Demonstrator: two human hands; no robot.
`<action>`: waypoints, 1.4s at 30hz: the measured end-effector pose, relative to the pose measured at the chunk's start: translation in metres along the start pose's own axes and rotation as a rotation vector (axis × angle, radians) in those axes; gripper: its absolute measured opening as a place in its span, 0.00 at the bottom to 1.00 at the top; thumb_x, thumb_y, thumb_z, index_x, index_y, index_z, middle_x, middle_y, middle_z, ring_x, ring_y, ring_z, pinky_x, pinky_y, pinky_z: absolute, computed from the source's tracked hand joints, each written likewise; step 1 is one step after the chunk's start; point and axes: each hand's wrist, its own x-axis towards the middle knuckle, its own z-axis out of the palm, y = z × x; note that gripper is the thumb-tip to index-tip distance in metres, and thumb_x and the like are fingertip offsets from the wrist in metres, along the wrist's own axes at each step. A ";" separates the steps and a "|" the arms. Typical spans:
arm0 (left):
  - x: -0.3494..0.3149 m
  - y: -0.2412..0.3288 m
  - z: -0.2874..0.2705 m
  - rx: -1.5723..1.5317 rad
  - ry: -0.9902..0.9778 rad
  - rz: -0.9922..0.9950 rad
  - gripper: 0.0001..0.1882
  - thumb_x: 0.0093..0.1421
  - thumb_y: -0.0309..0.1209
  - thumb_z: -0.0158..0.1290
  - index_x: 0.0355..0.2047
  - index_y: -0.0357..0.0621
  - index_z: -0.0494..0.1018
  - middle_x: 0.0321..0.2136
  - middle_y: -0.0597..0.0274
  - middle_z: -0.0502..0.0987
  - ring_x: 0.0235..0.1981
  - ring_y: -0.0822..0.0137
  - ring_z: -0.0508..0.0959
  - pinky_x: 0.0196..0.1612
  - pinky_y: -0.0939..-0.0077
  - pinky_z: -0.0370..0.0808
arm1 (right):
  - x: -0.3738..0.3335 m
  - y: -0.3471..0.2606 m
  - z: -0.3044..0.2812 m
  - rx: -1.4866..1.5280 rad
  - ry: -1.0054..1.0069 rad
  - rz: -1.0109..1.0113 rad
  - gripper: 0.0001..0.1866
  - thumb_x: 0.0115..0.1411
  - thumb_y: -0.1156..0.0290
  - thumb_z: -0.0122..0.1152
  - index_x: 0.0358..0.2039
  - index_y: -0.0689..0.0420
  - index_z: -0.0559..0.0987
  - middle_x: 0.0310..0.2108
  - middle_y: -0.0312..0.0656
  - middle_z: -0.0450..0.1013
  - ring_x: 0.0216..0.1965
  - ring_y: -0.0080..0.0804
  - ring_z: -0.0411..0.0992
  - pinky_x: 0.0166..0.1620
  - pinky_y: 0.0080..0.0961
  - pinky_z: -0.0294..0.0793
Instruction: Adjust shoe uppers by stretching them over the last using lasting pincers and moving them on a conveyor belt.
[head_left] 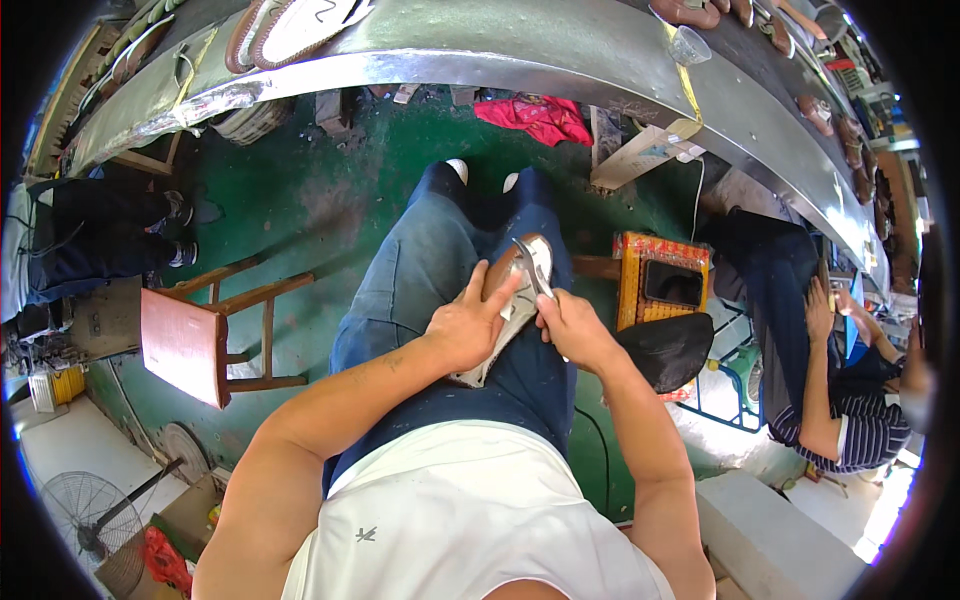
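A shoe, brown at the toe with a pale underside, lies across my lap with its toe pointing away from me. My left hand grips it from the left side, with fingers reaching over the pale underside. My right hand is closed round the handle of a curved metal tool that looks like pincers. The tool's curved head rests over the toe end of the shoe. Whether its jaws bite on the edge cannot be made out.
Ahead runs a metal-edged workbench bearing shoes. A wooden stool stands left; a phone lies on an orange-yellow stand to the right. A co-worker sits far right, another person stands far left. A fan is lower left.
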 end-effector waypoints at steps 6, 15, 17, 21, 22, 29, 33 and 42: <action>-0.006 -0.020 0.025 -0.194 0.040 -0.216 0.48 0.65 0.39 0.53 0.74 0.38 0.36 0.72 0.33 0.47 0.65 0.36 0.66 0.65 0.56 0.68 | -0.026 0.008 0.023 -0.170 0.107 -0.286 0.19 0.72 0.57 0.49 0.37 0.64 0.73 0.28 0.56 0.76 0.33 0.59 0.77 0.40 0.47 0.76; -0.029 -0.049 0.011 -0.558 -0.123 0.136 0.52 0.64 0.34 0.57 0.75 0.37 0.31 0.75 0.40 0.37 0.76 0.48 0.45 0.74 0.67 0.47 | -0.054 0.004 0.028 -0.098 0.170 -0.300 0.19 0.71 0.57 0.51 0.38 0.63 0.73 0.32 0.60 0.76 0.37 0.62 0.76 0.42 0.53 0.74; -0.030 -0.050 0.006 -0.548 -0.096 0.135 0.51 0.64 0.33 0.57 0.75 0.36 0.33 0.75 0.41 0.40 0.75 0.49 0.46 0.74 0.67 0.47 | -0.046 0.006 0.032 -0.216 0.049 -0.134 0.19 0.71 0.56 0.51 0.41 0.62 0.74 0.33 0.61 0.77 0.38 0.64 0.75 0.43 0.53 0.74; -0.025 -0.066 -0.016 -1.164 -0.173 -0.024 0.43 0.65 0.27 0.56 0.74 0.35 0.46 0.70 0.51 0.59 0.71 0.60 0.60 0.71 0.69 0.56 | -0.043 0.036 0.037 0.364 0.151 -0.109 0.22 0.75 0.56 0.45 0.44 0.66 0.75 0.30 0.47 0.77 0.30 0.38 0.79 0.37 0.34 0.78; -0.027 -0.067 -0.030 -1.264 -0.164 -0.006 0.42 0.65 0.26 0.56 0.74 0.35 0.47 0.69 0.53 0.61 0.70 0.63 0.61 0.70 0.69 0.57 | -0.043 0.042 0.037 0.467 0.163 -0.077 0.23 0.75 0.55 0.44 0.43 0.66 0.75 0.29 0.43 0.77 0.29 0.32 0.77 0.36 0.30 0.77; 0.072 0.013 -0.212 -1.399 -0.008 0.287 0.44 0.62 0.31 0.61 0.73 0.32 0.50 0.68 0.48 0.64 0.65 0.61 0.69 0.65 0.68 0.67 | -0.009 0.066 0.030 0.653 0.115 0.012 0.25 0.76 0.54 0.42 0.44 0.66 0.75 0.31 0.42 0.77 0.28 0.27 0.77 0.35 0.26 0.77; 0.208 0.074 -0.328 -1.167 0.064 0.260 0.41 0.62 0.29 0.59 0.72 0.34 0.53 0.62 0.49 0.71 0.58 0.62 0.76 0.58 0.68 0.75 | 0.010 0.076 0.008 0.748 0.041 0.065 0.24 0.76 0.55 0.41 0.44 0.67 0.75 0.32 0.44 0.77 0.29 0.29 0.78 0.35 0.27 0.78; 0.443 0.034 -0.386 1.113 0.638 0.219 0.29 0.66 0.32 0.45 0.68 0.43 0.61 0.69 0.52 0.60 0.70 0.44 0.58 0.63 0.42 0.65 | 0.053 0.096 -0.020 0.999 -0.040 0.082 0.26 0.76 0.53 0.41 0.47 0.68 0.73 0.34 0.48 0.78 0.30 0.35 0.79 0.37 0.30 0.79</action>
